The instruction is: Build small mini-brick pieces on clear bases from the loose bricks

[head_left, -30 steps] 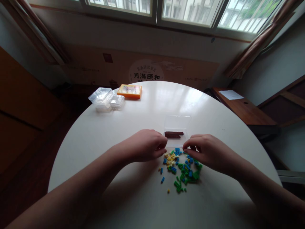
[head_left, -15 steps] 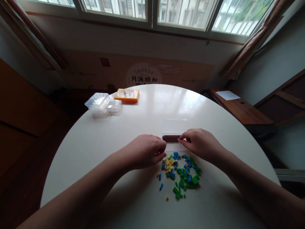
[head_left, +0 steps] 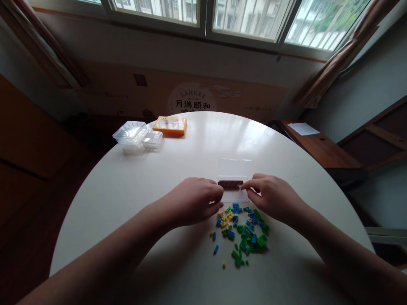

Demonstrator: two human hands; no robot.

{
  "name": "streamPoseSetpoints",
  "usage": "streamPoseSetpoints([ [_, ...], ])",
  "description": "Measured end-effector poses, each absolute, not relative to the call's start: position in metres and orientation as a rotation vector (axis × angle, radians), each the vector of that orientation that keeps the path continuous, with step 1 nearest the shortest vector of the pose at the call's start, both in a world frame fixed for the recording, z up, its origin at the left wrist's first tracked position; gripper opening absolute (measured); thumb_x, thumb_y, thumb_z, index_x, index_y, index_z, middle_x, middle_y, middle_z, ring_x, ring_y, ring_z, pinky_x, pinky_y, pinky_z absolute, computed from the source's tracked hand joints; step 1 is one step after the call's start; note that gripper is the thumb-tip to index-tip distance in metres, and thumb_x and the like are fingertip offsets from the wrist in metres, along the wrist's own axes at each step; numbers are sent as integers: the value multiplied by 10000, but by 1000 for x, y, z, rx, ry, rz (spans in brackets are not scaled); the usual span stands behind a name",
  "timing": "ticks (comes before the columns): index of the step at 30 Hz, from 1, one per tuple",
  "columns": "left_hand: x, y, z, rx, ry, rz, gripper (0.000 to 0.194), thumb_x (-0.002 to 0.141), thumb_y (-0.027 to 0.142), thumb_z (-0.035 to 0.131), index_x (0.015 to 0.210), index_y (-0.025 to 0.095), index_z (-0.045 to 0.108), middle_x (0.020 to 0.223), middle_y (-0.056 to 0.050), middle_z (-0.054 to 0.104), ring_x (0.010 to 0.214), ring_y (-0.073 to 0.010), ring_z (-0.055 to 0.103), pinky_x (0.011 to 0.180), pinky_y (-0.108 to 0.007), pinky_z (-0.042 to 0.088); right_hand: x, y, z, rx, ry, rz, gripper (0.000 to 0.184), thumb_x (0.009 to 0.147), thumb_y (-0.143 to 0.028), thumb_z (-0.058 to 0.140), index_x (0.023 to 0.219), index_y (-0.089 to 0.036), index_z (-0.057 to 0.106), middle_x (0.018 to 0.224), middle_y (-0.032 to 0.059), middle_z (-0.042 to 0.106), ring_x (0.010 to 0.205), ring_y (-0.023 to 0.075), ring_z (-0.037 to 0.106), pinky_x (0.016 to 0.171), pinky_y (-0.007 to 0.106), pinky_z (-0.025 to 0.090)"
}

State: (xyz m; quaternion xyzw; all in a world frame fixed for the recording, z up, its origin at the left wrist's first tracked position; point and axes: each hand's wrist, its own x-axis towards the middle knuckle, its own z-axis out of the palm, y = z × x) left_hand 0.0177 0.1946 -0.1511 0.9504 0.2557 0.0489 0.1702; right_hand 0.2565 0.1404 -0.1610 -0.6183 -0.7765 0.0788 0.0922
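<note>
A clear plastic box (head_left: 234,169) lies with its lid opened back on the table, and studded dark brown bricks (head_left: 229,184) are packed in rows in it. At the box's left edge is my left hand (head_left: 203,201), fingers curled and closed against the end of the rows; whatever is between them is hidden. From the right, my right hand (head_left: 269,195) reaches over the box. Its index fingertip is at a tiny brown piece (head_left: 241,188) by the end of the front row, and the thumb is apart from it. Nearer me lie loose blue, green and yellow toy bricks (head_left: 243,243).
Clear plastic containers (head_left: 130,133) are stacked at the back left of the round white table (head_left: 133,182). Beside them lies an orange box (head_left: 170,126). A wooden desk (head_left: 327,146) with paper stands beyond the table's right edge.
My right hand's thumb and index finger have parted, and the hand has moved slightly right and down. A tiny brown piece now shows at its fingertip. My left hand stays at the box.
</note>
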Motion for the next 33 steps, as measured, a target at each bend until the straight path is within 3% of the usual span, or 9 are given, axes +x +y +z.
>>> streamPoseSetpoints([
  [5,18,195,-152,2687,762,203,99,894,274,576,877,200,639,872,-10,681,682,-132,578,580,-246,354,256,140,-163,-1836,-2291,227,238,886,-259,547,947,-275,776,865,14,687,690,121,601,616,243,409],
  [12,18,196,-155,2680,776,193,150,885,280,586,990,227,680,943,-20,698,730,-152,623,616,-261,401,257,142,-167,-1852,-2275,188,241,886,-255,547,966,-286,772,869,5,686,697,126,603,628,253,414],
  [33,19,196,-153,2670,777,141,133,887,286,574,951,232,679,942,-7,686,784,-168,631,646,-271,410,256,144,-172,-1821,-2278,163,254,901,-254,535,1007,-276,765,879,12,686,704,130,598,612,247,398],
])
